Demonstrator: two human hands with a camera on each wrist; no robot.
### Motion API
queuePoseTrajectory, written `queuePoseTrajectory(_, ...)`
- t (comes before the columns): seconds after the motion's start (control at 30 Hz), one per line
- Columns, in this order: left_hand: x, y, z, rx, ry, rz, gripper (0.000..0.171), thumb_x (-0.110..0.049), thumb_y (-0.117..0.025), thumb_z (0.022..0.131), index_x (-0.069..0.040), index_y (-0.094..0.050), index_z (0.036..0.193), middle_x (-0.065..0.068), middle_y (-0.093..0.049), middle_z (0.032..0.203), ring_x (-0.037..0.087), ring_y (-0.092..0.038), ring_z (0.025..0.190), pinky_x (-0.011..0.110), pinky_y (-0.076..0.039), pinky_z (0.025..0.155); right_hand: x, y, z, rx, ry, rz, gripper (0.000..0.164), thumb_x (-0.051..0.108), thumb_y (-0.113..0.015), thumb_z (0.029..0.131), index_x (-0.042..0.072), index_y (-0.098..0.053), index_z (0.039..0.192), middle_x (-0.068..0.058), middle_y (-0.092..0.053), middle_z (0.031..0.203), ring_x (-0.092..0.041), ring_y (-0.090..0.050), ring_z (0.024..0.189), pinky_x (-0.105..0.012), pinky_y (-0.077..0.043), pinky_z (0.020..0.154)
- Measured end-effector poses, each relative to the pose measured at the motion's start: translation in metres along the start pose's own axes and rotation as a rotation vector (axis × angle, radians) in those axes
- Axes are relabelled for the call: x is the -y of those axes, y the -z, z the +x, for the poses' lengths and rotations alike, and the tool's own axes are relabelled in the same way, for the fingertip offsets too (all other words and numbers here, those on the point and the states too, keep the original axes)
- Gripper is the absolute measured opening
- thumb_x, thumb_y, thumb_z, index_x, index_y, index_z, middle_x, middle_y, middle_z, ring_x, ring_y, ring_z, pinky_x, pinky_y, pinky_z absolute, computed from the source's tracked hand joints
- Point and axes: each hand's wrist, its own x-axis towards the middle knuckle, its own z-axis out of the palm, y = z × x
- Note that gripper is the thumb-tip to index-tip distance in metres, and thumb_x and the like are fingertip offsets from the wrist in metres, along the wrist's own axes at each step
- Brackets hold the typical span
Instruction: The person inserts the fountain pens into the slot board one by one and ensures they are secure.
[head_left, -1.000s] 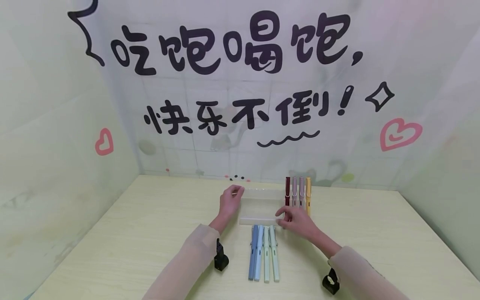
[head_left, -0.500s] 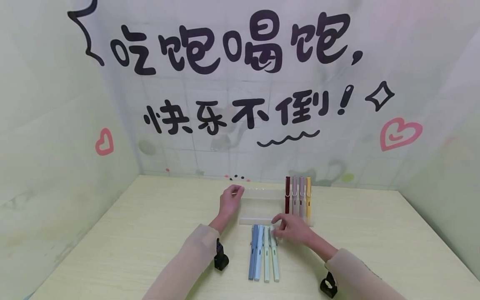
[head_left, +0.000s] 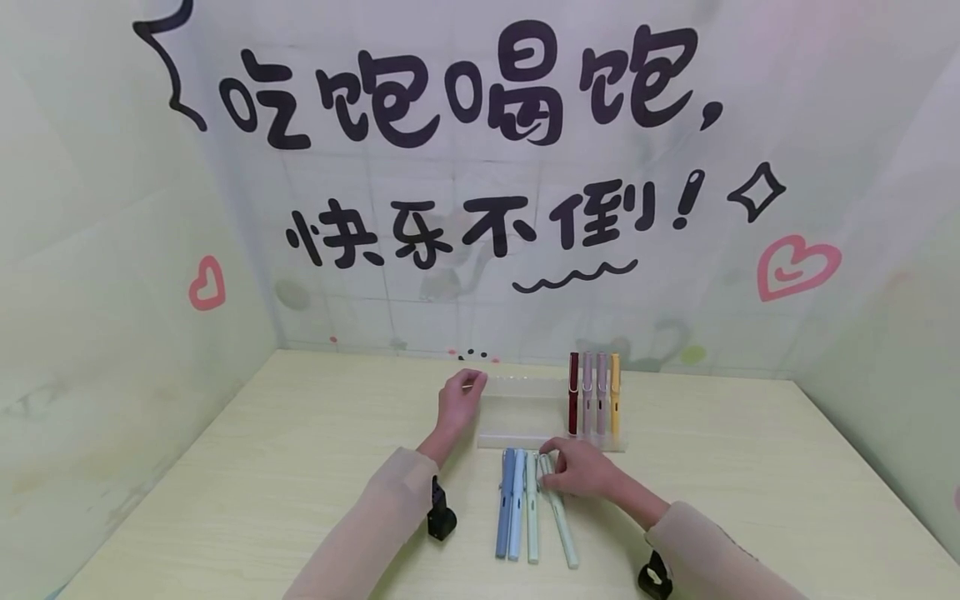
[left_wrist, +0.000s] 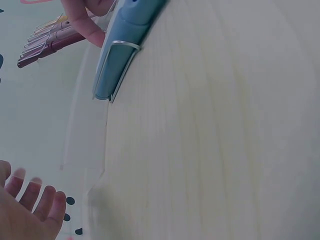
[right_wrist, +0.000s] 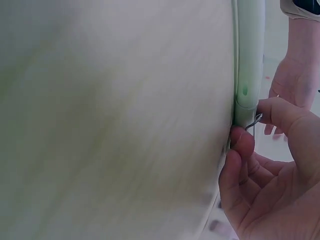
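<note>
My right hand (head_left: 583, 469) pinches the cap end of a pale green pen (head_left: 561, 525), which lies slanted on the table. In the right wrist view, thumb and fingers close around this pen (right_wrist: 248, 65) near its metal clip. Left of it lie another green pen (head_left: 532, 517), a light blue pen (head_left: 517, 508) and a darker blue pen (head_left: 504, 508). My left hand (head_left: 459, 404) holds the left end of a clear pen rack (head_left: 517, 440) at its upper corner. On the rack's right side stand a dark red pen (head_left: 573, 396), two mauve pens (head_left: 602, 392) and a yellow pen (head_left: 616, 392).
The rack stands near the back of the pale wooden table (head_left: 300, 483). Behind it hangs a white backdrop (head_left: 420, 317) with black lettering and pink hearts. Side panels (head_left: 892, 350) flank the table. Each wrist wears a small black camera (head_left: 441, 521).
My right hand has moved down from the rack's front edge to the rightmost green pen and gripped it. That pen's lower end has swung right. The left hand has stayed at the rack.
</note>
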Motion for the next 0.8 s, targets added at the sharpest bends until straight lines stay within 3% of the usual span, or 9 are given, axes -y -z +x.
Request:
queuePoseTrajectory(0.37,0.0004,-0.0005,0.0008,-0.004,-0.003,0.005,0.025,-0.018,-0.052,0.093,0.003,-0.060,0.105,0.016,-0.062,0.103,0.029,-0.057,0.099,0.036,-0.048,0.085,-0.0009,-0.0007,-0.0015,0.018,0.013,0.000,0.036,0.018,-0.071,0.078,0.000,-0.055,0.104,0.005,-0.049,0.059,-0.008,-0.043,0.049,-0.022,-0.037,0.043)
queuePoseTrajectory(0.6,0.0008,-0.0013,0.0013,-0.003,0.010,0.006,0.025,-0.017,-0.052,0.093,0.003,-0.060,0.105,0.016,-0.062,0.103,0.030,-0.057,0.100,0.037,-0.048,0.085,0.0006,-0.0021,-0.0017,-0.032,0.001,-0.050,0.035,0.018,-0.073,0.076,0.002,-0.056,0.102,0.005,-0.047,0.062,-0.008,-0.042,0.052,-0.021,-0.036,0.045)
queuePoseTrajectory(0.8,0.0003,-0.0011,0.0010,0.000,0.013,0.004,0.026,-0.018,-0.052,0.093,0.003,-0.060,0.105,0.016,-0.062,0.103,0.029,-0.057,0.100,0.037,-0.048,0.085,0.0010,-0.0014,-0.0023,-0.056,-0.013,-0.023,0.035,0.016,-0.073,0.076,0.002,-0.056,0.104,0.005,-0.048,0.063,-0.009,-0.043,0.053,-0.021,-0.036,0.045)
